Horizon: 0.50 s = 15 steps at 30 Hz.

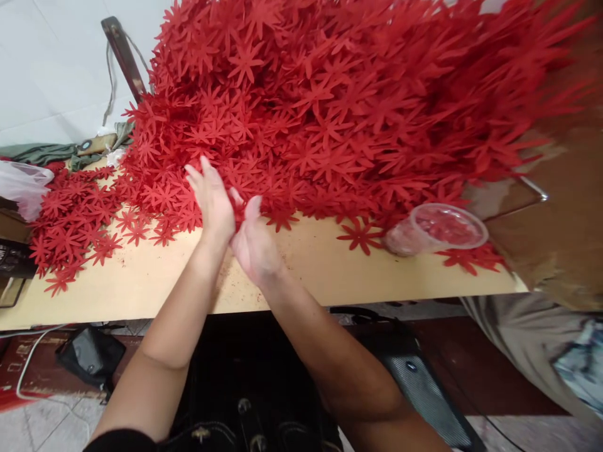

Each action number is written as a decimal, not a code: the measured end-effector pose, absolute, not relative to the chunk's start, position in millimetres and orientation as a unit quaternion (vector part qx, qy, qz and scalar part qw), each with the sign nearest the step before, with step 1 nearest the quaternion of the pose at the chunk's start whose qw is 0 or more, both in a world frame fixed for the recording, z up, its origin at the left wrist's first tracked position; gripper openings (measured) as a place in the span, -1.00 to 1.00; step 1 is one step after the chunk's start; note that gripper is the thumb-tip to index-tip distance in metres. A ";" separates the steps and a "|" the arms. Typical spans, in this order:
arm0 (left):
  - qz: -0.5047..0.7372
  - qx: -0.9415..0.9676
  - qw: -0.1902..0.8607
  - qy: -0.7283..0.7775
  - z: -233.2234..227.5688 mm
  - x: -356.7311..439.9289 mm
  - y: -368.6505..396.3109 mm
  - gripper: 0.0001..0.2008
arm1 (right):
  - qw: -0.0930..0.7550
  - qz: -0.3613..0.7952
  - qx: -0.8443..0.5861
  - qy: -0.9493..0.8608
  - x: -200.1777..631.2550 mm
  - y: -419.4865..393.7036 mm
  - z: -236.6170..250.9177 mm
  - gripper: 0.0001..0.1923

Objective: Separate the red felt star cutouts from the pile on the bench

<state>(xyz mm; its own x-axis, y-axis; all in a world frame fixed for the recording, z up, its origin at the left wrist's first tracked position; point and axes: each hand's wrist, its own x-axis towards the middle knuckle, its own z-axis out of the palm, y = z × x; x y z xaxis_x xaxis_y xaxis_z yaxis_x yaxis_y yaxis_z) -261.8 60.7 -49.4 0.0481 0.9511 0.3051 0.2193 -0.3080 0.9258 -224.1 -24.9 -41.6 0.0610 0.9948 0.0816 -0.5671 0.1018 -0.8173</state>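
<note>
My left hand (214,199) is open, its fingers stretched up and away over the front of a heap of red flower-shaped cutouts (325,119). Against its heel rests my right hand (257,247), palm turned to the left and thumb raised; its fingers look extended, though partly hidden. Some red shows in the gap between the palms, and I cannot tell whether it is a cutout between them or the heap behind. Below the hands, tiny red crumbs are scattered on the pale tabletop (311,270).
A clear plastic cup (424,235) with red bits leans on its side at the right, near a cardboard box (560,220). A smaller group of cutouts (78,216) lies left, beside a whitish plastic bag (23,188). A dark upright bar (125,59) rises behind.
</note>
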 end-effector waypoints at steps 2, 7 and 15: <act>0.529 0.625 0.336 0.465 -42.5 -265.1 62.7 -0.37 | 0.656 0.605 -0.313 -0.325 -224.3 -27.4 -44.4 -0.34; 0.538 0.661 0.314 0.419 -31.2 -273.2 43.5 -0.42 | 0.668 0.608 -0.343 -0.257 -211.0 -20.0 -46.4 -0.49; 0.395 0.721 0.399 0.406 -40.0 -300.7 18.1 -0.39 | 0.653 0.619 -0.326 -0.291 -192.4 -16.2 -35.8 -0.37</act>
